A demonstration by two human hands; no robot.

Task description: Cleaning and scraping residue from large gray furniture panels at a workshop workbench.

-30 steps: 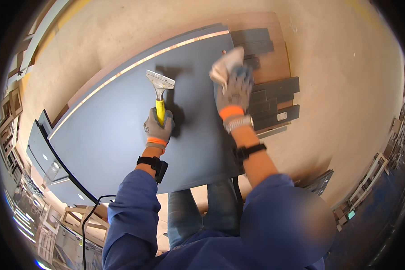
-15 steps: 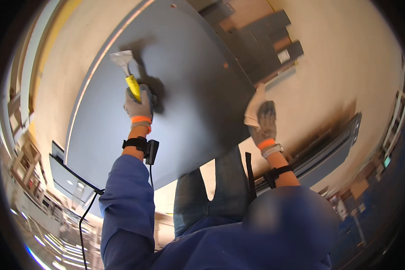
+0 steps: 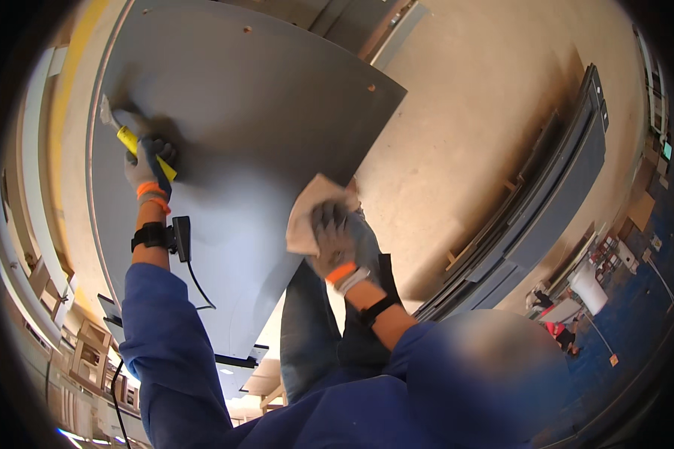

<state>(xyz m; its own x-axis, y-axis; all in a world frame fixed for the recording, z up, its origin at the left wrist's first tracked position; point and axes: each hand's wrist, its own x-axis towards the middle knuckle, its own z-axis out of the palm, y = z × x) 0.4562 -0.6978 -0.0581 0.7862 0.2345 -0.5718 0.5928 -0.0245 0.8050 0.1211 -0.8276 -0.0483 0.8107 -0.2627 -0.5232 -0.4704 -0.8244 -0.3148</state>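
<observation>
My gloved left hand [image 3: 148,161] is wrapped round the yellow handle of a scraper [image 3: 129,139]. The scraper's wide pale blade points away from me, over the far left part of a large dark grey panel [image 3: 240,112]. Under my gloved right hand [image 3: 332,238] is a beige cloth [image 3: 307,217], gripped at the panel's near right edge. The cloth spreads out past my fingers, and part of it lies against the panel's edge. Whether the blade touches the panel I cannot tell. Small round holes dot the panel's far side.
Long dark panels [image 3: 532,217] lie stacked at the right on the pale floor [image 3: 457,112]. More dark boards [image 3: 352,26] are beyond the panel. Wooden frames [image 3: 90,352] stand at the lower left. A black cable [image 3: 114,396] hangs beside my left arm.
My left hand has shifted left with the scraper. My right hand has moved left and nearer with the cloth, from beside the panel's right corner to its near edge. The whole view has turned.
</observation>
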